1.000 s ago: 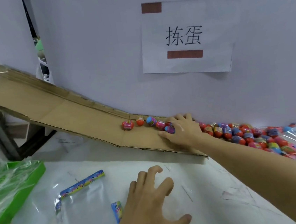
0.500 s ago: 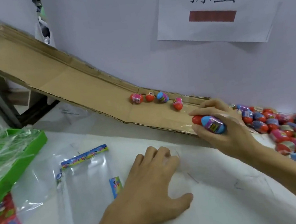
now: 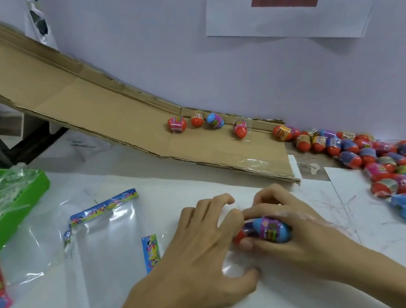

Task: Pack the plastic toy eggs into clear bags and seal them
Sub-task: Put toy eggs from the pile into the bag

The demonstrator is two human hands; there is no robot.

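From the head view I see my right hand (image 3: pixel 297 229) has come off the ramp (image 3: pixel 107 108) and now grips two eggs (image 3: pixel 271 229) at lower centre, touching my left hand (image 3: pixel 202 249), whose fingers rest loosely curled, holding nothing. The bag (image 3: pixel 105 239) lies left, unfilled; loading comes next, I judge.

My white table (image 3: pixel 300 299) carries clear bags (image 3: pixel 100 239) at near left and a green tray (image 3: pixel 13 198) at far left. A cardboard ramp (image 3: pixel 118 117) slopes down along its far edge. Toy eggs (image 3: pixel 386 167) are heaped at right.

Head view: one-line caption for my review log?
Right hand grips toy eggs beside left hand, near clear bag.
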